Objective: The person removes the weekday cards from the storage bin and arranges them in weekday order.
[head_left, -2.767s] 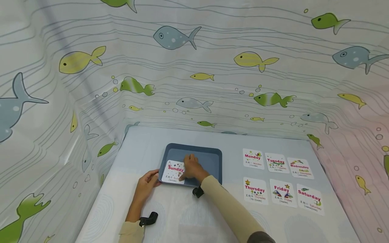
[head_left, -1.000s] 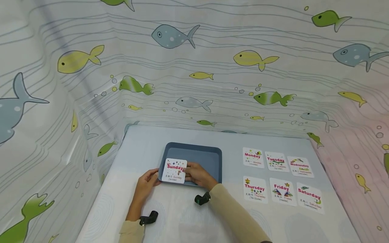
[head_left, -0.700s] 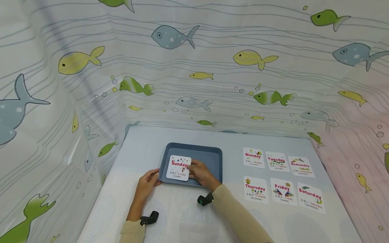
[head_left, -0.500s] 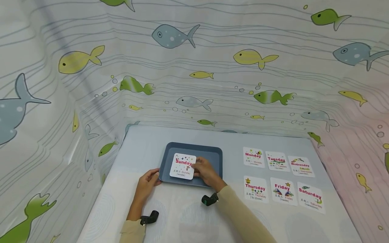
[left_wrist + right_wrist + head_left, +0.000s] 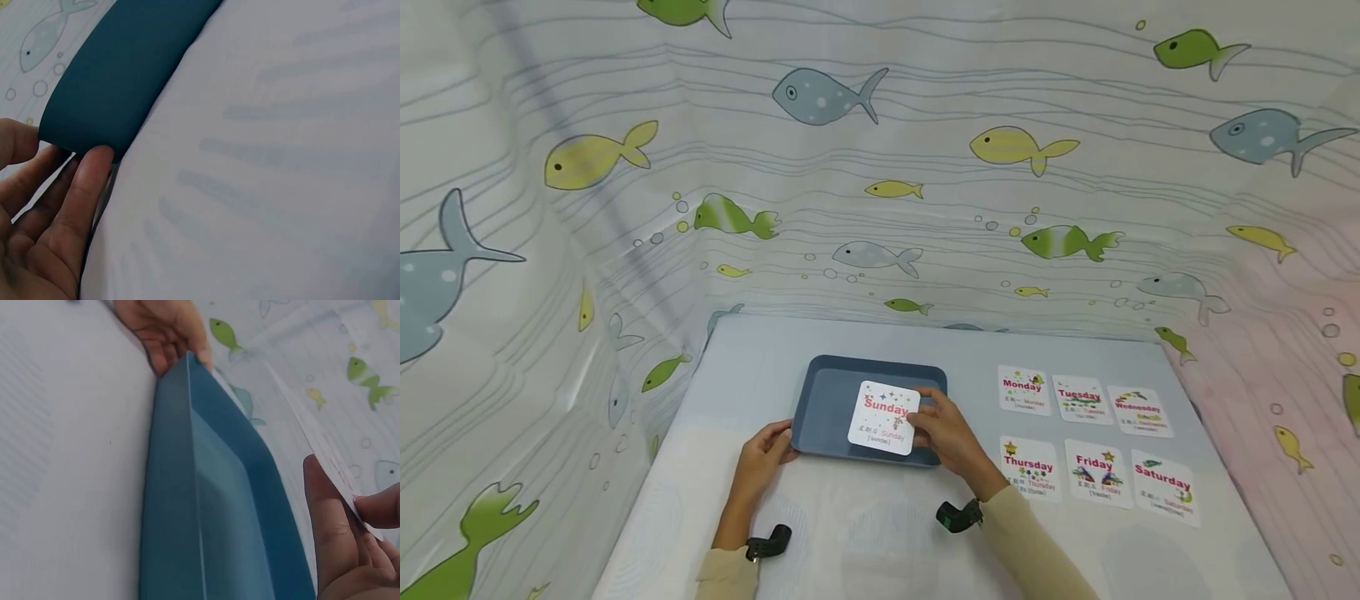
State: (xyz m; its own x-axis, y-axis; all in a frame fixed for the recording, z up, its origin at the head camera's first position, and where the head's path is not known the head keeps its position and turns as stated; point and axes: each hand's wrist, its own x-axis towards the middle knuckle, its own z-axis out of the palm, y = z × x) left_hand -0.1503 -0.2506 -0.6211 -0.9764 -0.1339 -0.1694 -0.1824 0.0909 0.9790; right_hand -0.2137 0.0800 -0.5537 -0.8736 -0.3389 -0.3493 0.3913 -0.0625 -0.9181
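Note:
My right hand (image 5: pixel 946 429) pinches a white "Sunday" card (image 5: pixel 883 417) by its right edge, thumb on the printed face and fingers behind. The right wrist view shows the same card (image 5: pixel 319 444) edge-on, lifted above the blue-grey tray (image 5: pixel 172 487). At the tray's near left corner, my left hand (image 5: pixel 763 458) holds the rim. Close up in the left wrist view, thumb and fingers of the left hand (image 5: pixel 53 219) sit on either side of the tray's corner (image 5: pixel 94 119). No other card shows in the tray.
Right of the tray, two rows of day cards lie on the pale tablecloth: Monday (image 5: pixel 1024 390), Tuesday (image 5: pixel 1082 400) and Wednesday (image 5: pixel 1139 412) behind, Thursday (image 5: pixel 1030 468), Friday (image 5: pixel 1097 472) and Saturday (image 5: pixel 1165 487) in front. A fish-print curtain (image 5: pixel 880 225) encloses the table's back and sides.
The Sunday card, earlier lying at the tray's left side under my right hand, has been picked up and carried rightward. My left hand stays at the tray's corner.

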